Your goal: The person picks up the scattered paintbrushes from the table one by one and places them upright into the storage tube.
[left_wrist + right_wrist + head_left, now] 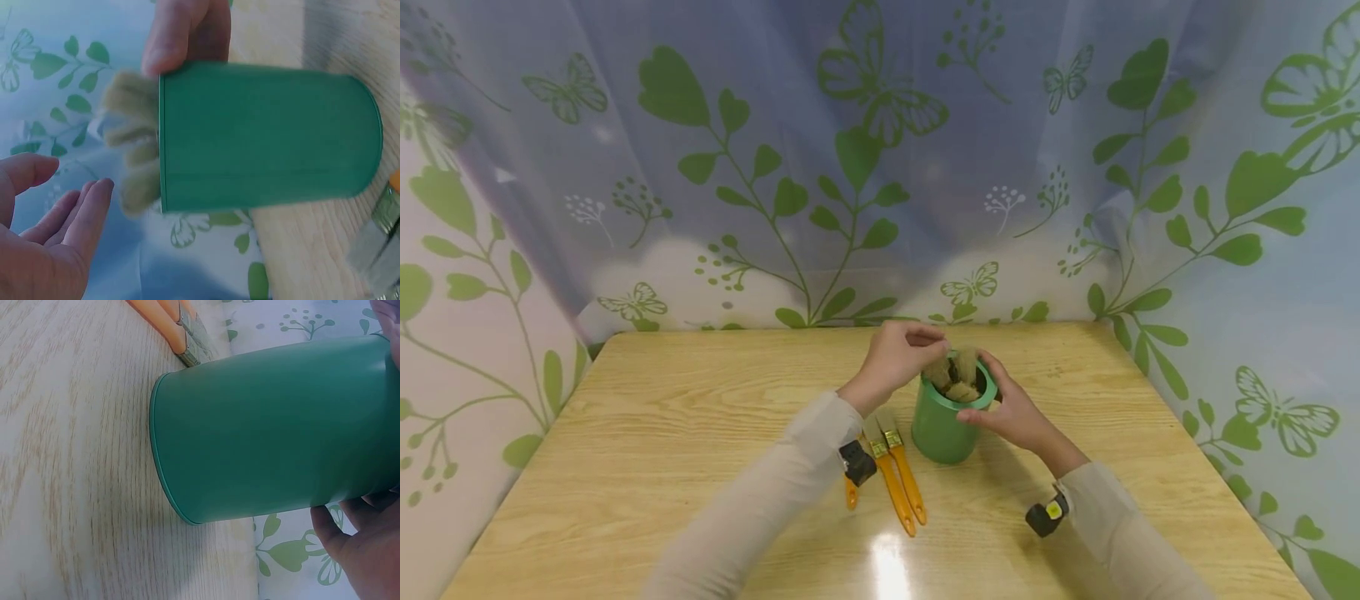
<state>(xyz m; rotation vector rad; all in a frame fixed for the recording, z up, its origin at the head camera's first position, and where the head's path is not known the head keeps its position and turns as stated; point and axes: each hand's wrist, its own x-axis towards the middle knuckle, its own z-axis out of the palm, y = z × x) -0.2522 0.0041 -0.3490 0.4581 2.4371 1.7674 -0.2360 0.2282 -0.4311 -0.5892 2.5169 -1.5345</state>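
Observation:
A green can (943, 429) stands upright on the table, with several tan brush heads (967, 363) sticking up out of its mouth. Their lower parts are hidden inside. My right hand (1013, 414) grips the can near its rim, thumb on the near side and fingers round the far right. Over the left of the mouth is my left hand (898, 357). In the left wrist view this hand (53, 231) has thumb and fingers apart with nothing between them, just off the brush heads (134, 140). Two orange-handled paintbrushes (897, 483) lie left of the can.
Another orange handle (851, 493) shows partly behind the left wrist's camera. The wooden table (700, 417) reaches back to a curtain (775, 167) with green leaves and butterflies, which also hangs along both sides.

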